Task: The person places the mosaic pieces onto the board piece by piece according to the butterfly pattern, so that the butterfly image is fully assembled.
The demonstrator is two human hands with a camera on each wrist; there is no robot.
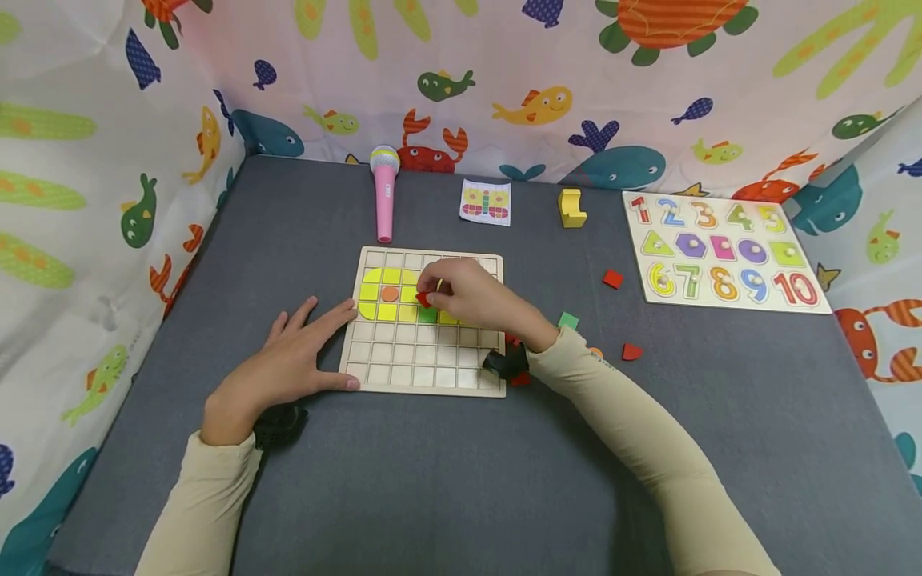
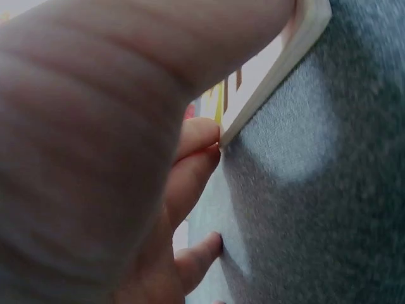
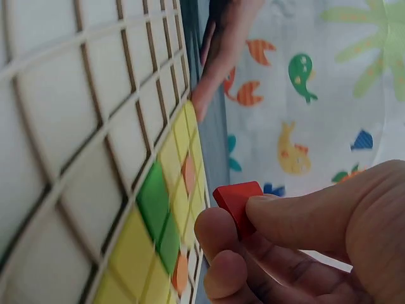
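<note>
A wooden grid board (image 1: 392, 384) lies on the grey table, with yellow tiles (image 1: 385, 314), a green tile (image 1: 427, 315) and an orange round piece (image 1: 390, 294) in its cells. My left hand (image 1: 281, 368) rests at the board's left side, fingers spread, with fingertip and thumb on the edge. Over the coloured rows, my right hand (image 1: 471, 294) pinches a small red tile (image 3: 237, 201) between thumb and index finger. The right wrist view shows two green tiles (image 3: 154, 201) among the yellow ones; part of the pattern is hidden under my right hand in the head view.
Behind the board lie a pink toy microphone (image 1: 385, 200), a card with a butterfly pattern (image 1: 486, 202) and a yellow curved block (image 1: 572, 208). A number puzzle board (image 1: 727, 252) lies at right. Loose red pieces (image 1: 613, 278) and a green tile (image 1: 568, 320) lie around my right forearm.
</note>
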